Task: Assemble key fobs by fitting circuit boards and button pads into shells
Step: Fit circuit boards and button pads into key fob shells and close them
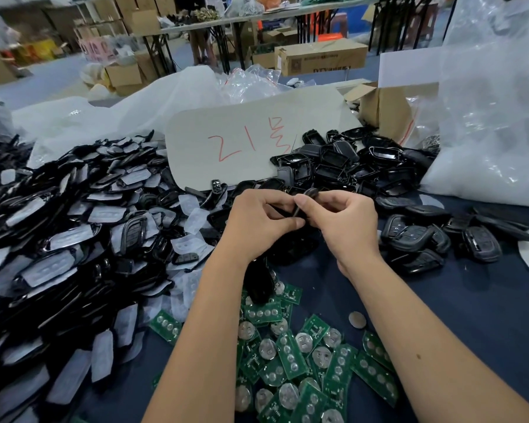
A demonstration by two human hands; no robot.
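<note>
A: Green circuit boards (290, 358) sit nearest us, piled on the counter (471, 306) between our forearms.
B: Hands?
A: Our left hand (257, 221) and right hand (339, 221) meet above them, both pinched on one black key fob shell (303, 199), held off the counter.
B: Around them?
A: Shells with pale button pads (58, 239) heaped left, finished fobs (425, 236) right, empty shells (333, 166) behind, under a card (245, 138) marked in red.
</note>
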